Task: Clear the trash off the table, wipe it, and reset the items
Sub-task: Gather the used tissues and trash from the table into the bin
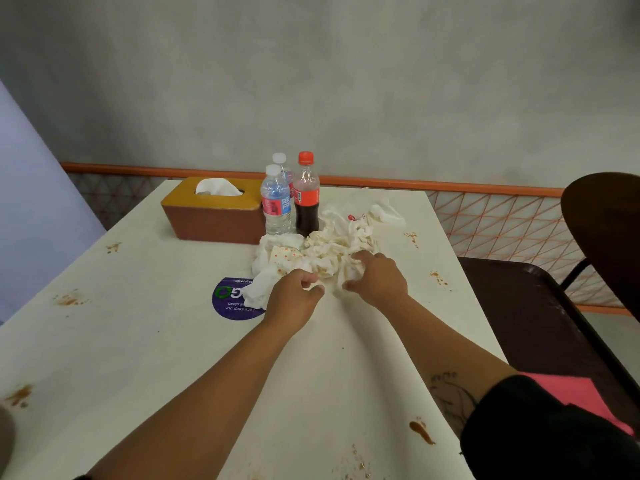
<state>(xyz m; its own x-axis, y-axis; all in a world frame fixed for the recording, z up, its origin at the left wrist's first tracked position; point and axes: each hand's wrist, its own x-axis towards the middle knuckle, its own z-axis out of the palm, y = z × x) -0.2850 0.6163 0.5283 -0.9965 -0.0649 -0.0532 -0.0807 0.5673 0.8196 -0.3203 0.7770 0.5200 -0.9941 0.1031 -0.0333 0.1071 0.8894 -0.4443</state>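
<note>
- Napkins [329, 249]: crumpled, stained heap at mid-table [166, 341], touching the bottle bases on its far side.
- Left hand [294, 297]: fingers curled, gripping the heap's near-left edge.
- Right hand [375, 282]: fingers dug in, clutching the near-right part of the heap.
- Water bottle [276, 206], a second one behind it, and a cola bottle [306, 199] stand upright just beside the tissue box [214, 218].
- Round purple sticker [228, 304] is partly under the napkins.
- Brown sauce stains [422, 433] are scattered on the tabletop.
- Dark chair [554, 323] at right; pink cloth [581, 393] on its seat.

Rear water bottle [280, 158] mostly hidden, purple sticker [228, 303] partly under crumpled tissues [329, 251], chair [602, 216] cropped
</note>
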